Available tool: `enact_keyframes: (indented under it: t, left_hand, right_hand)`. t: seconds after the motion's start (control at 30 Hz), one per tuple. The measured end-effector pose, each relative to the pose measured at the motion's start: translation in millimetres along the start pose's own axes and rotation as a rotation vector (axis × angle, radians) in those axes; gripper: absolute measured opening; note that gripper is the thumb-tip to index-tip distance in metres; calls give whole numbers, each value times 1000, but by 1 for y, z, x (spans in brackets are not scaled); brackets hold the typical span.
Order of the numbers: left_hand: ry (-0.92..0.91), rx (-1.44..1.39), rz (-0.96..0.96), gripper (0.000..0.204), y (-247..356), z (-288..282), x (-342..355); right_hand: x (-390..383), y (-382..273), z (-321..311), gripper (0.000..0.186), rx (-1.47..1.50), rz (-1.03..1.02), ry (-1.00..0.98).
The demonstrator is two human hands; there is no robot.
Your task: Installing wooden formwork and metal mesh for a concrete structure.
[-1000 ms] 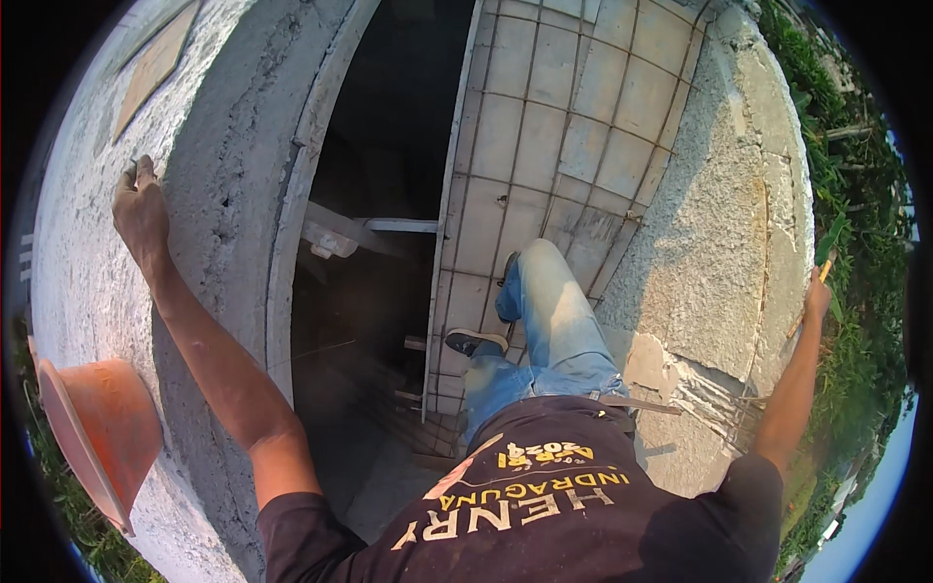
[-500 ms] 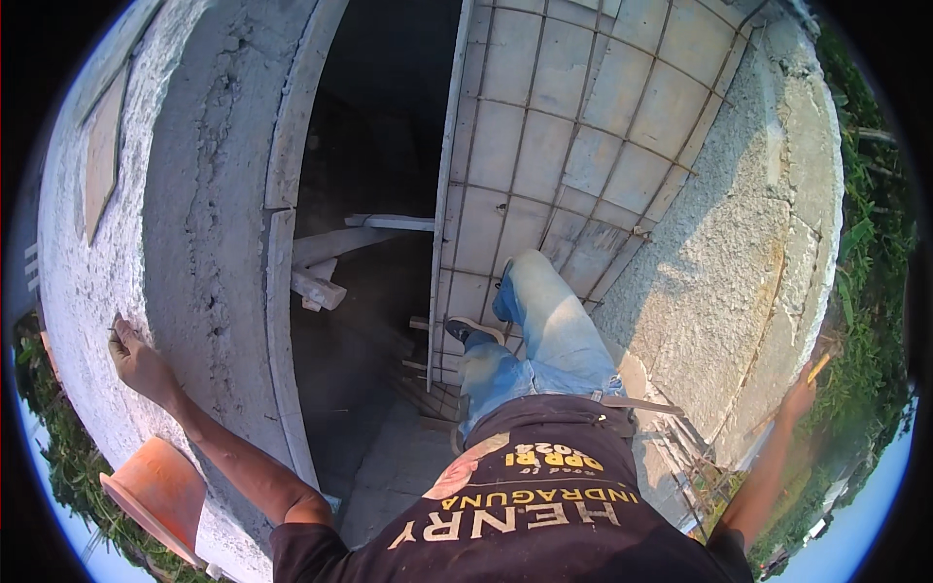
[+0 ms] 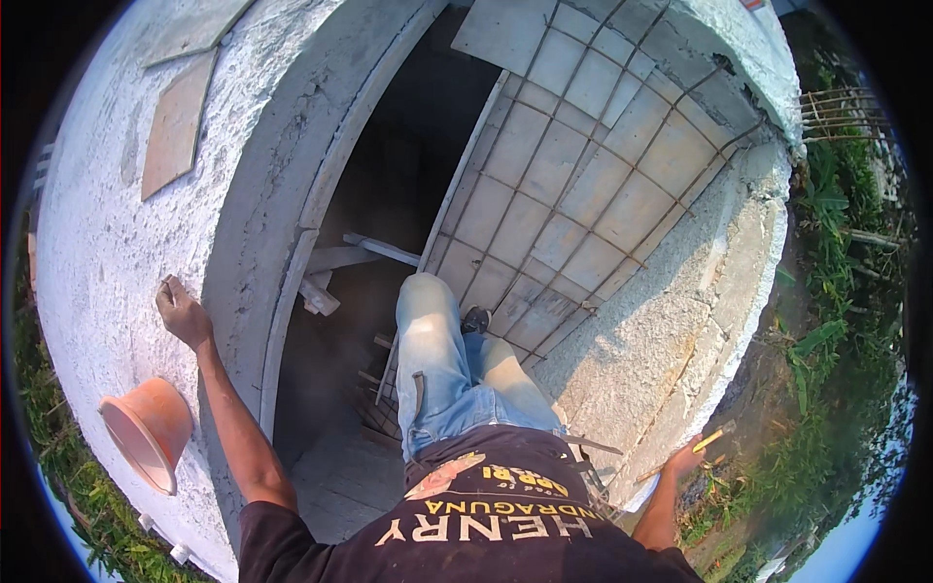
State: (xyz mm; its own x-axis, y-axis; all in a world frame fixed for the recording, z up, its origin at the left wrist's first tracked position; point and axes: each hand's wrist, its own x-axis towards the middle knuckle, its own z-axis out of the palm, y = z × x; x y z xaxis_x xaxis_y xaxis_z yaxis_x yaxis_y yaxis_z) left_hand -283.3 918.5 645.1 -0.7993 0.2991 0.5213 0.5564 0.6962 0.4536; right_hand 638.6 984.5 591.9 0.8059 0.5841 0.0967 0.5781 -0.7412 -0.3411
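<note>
**Reaching wide beside a dark gap**

Clasping a slim yellow-and-brown tool (image 3: 712,440) in the right grip (image 3: 685,457), just beside the near right edge of a rough concrete ledge (image 3: 661,330); holding it partway along, seemingly leaving both ends free. Curling the left grip (image 3: 185,316) at or just above a white rough surface (image 3: 97,223) on the left; being unable to tell contact from hovering, or empty clenching from pinching something small. Spreading both arms, probably for balance over uneven footing.

Having an orange bucket (image 3: 170,408) standing near left on the white surface, just beside the left forearm, perhaps for easy reach. Seeing a brown board (image 3: 177,131) lying farther off on the same surface, beside a grey board (image 3: 199,31) at the far left.

Straddling with bent knees, showing one shoe (image 3: 476,319) by a grid of steel bars (image 3: 555,208) over pale panels (image 3: 573,87); possibly risking a snagged toe there. Facing a dark opening (image 3: 408,126) between left wall and panels, crossed by pale timber (image 3: 381,249), likely hindering movement leftward. Glimpsing greenery (image 3: 826,340) beyond the ledge on the right.
</note>
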Motion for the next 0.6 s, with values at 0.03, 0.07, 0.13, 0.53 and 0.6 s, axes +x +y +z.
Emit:
enact_keyframes:
  t: [0.03, 0.07, 0.13, 0.53, 0.6]
  left_hand:
    - [11, -12, -8, 31, 1, -2, 0]
    - [30, 9, 38, 30, 2, -4, 0]
    - [48, -6, 65, 30, -4, 4, -4]
    - [-10, 31, -2, 34, 1, 0, 0]
    - [10, -6, -21, 37, -5, 3, 4]
  right_hand:
    - [-2, 0, 1, 61, 12, 3, 13]
    - [-2, 1, 4, 60, 25, 9, 23]
    - [5, 7, -2, 58, -1, 7, 40]
    - [5, -108, -36, 33, 55, -314, 304]
    - [15, -153, -51, 30, 175, -358, 252]
